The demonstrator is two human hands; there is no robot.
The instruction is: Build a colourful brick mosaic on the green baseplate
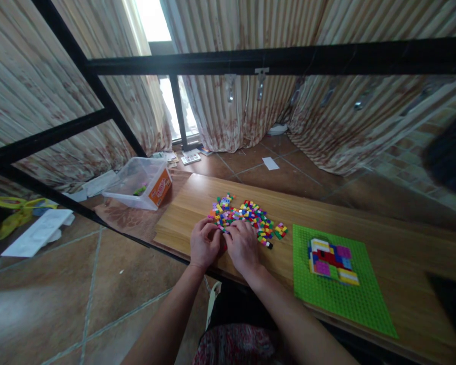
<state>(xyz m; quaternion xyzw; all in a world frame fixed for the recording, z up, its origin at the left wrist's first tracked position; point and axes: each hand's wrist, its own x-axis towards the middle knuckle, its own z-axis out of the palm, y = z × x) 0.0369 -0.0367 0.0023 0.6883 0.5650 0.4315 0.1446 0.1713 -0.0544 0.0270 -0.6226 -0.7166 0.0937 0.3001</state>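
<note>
My left hand point(204, 242) and my right hand point(243, 244) meet at the near edge of a pile of small toy bricks point(255, 215) in many colours. The fingers of both hands are bent and pinched close together. Something small and pinkish shows at the left fingertips, but its shape is too small to make out. What the right fingers grip, if anything, is hidden by the hand. To the right, a green baseplate point(304, 274) bears a flat build of bricks point(330, 261) in white, blue, red, yellow and magenta.
A wooden bench board point(190, 203) carries the bricks. Left of it stands a clear plastic bin point(133, 187) with an orange label and a few green pieces inside. A black metal frame point(213, 63) crosses ahead, before striped curtains point(251, 30). Papers point(270, 163) lie on the tiled floor.
</note>
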